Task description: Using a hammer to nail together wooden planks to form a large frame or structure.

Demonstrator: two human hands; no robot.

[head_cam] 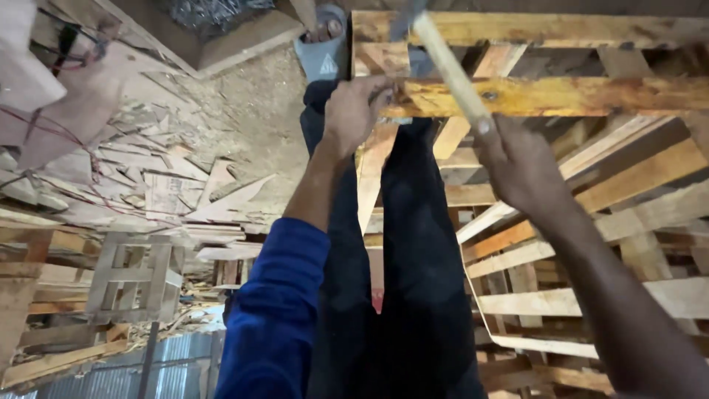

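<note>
Head view: right hand [517,166] closed round pale wooden hammer handle [452,70], handle slanting up toward pallet's top edge, head blurred. Left hand [356,111] pinched shut at near edge of orange-stained pallet slat [546,96]; what it pinches too small to tell. Pallet [591,222] fills right side, gaps open between slats. Scrap wood [170,192] litters sawdust floor [258,103] at left.

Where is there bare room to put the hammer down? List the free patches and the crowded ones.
Bare sawdust ground lies between the scrap pile and the pallet plank. Crowded: that plank, pinched by the left hand, with the right hand gripping the hammer handle.
</note>
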